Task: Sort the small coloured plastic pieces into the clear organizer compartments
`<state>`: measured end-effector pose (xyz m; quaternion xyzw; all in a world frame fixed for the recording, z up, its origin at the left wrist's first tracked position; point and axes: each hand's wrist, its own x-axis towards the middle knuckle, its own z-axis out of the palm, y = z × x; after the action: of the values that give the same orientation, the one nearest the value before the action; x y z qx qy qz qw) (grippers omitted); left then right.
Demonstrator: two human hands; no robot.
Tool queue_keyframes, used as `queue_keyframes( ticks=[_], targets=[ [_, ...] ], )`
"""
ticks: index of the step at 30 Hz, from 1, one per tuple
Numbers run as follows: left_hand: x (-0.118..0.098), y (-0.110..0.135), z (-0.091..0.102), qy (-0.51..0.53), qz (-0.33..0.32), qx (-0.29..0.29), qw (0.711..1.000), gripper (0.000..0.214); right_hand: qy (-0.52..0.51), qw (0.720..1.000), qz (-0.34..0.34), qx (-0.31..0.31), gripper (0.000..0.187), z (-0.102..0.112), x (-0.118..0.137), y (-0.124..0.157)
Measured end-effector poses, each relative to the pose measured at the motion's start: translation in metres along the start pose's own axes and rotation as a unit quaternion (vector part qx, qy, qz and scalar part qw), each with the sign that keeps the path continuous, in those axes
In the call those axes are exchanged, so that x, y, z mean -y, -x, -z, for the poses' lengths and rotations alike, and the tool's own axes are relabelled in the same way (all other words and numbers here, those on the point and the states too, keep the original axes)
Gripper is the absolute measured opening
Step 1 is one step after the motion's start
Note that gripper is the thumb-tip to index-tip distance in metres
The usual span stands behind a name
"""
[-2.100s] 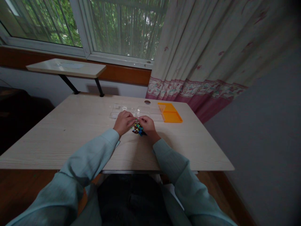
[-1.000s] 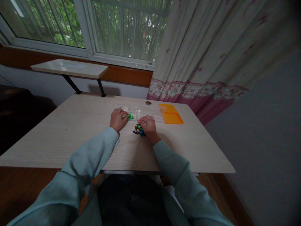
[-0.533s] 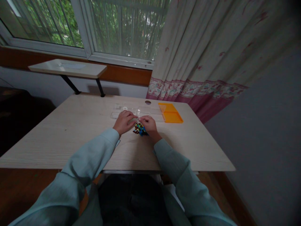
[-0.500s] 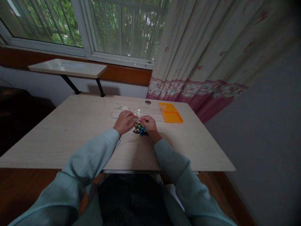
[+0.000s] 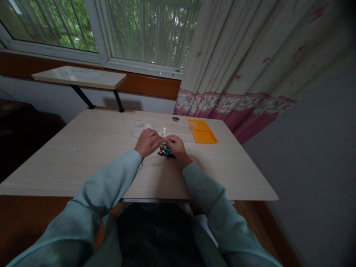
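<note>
Between my two hands, near the middle of the counter (image 5: 91, 155), sits the little heap of coloured pieces (image 5: 165, 151). It is tucked under the fingers of my right hand (image 5: 176, 145) and just to the right of my left hand (image 5: 146, 141).

Both forearms, in pale blue-green sleeves (image 5: 111, 181), reach forward from my body and angle inward. The wrists lie low over the counter and the fingertips meet above the heap. My left hand is knuckles-up, its fingers curled and drawn toward the right hand's thumb and forefinger. My right hand is curled too, its wrist low just behind the pieces. The fingertips of both hands are pinched close at one spot, but they are too small and dim for me to tell whether either one grips a piece.

Just beyond my knuckles lies a clear compartment tray (image 5: 178, 130); whether the left hand's fingers touch it or only come close, I cannot tell. Farther to the right of my right hand, beside the tray's end, lies an orange lid (image 5: 202, 132), well clear of both hands. Beyond the tray, a small dark round spot (image 5: 175, 119) sits near the counter's far edge.
</note>
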<state>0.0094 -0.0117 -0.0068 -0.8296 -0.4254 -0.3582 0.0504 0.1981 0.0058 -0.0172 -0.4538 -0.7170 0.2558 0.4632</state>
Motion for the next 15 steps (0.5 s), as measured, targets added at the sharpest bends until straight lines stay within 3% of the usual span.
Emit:
queue_keyframes(
  ticks=[8,15],
  targets=[
    [0.004,0.001,-0.001,-0.008,0.018,-0.009,1.0,0.024,0.157,0.987,0.042,0.015,0.016,0.01,0.0,0.001],
    [0.025,0.002,-0.002,-0.004,0.089,-0.062,0.994,0.027,0.289,0.949,0.081,0.095,0.012,0.019,0.006,0.005]
  ],
)
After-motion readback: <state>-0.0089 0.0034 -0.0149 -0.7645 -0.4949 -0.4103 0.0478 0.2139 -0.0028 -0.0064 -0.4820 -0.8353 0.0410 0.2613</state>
